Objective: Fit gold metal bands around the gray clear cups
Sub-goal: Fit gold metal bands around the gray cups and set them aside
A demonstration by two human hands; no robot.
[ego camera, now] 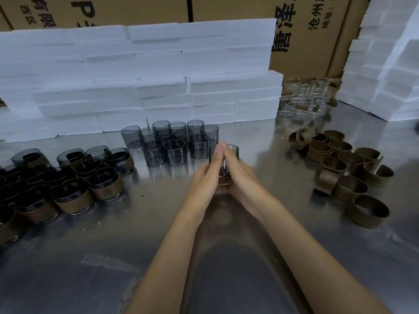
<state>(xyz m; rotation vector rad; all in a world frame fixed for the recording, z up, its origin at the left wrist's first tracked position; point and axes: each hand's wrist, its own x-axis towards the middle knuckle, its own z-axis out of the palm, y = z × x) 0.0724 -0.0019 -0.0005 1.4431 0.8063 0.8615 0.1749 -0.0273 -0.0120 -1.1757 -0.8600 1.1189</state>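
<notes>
A gray clear cup (233, 152) stands at the table's middle, held between both hands. My left hand (204, 175) cups its left side and my right hand (240, 173) its right side; the fingertips meet in front of the rim. The cup's lower part is hidden behind the hands, so a band on it cannot be made out. Several bare gray cups (163, 150) stand just behind and to the left. Loose gold bands (347, 168) lie in a pile at the right. Gray cups wearing gold bands (68, 177) are grouped at the left.
The work goes on over a shiny metal table (90, 257). White foam blocks (158, 75) are stacked along the back and at the far right. Colourless clear cups (303, 100) stand at the back right, cardboard boxes (313, 37) behind them.
</notes>
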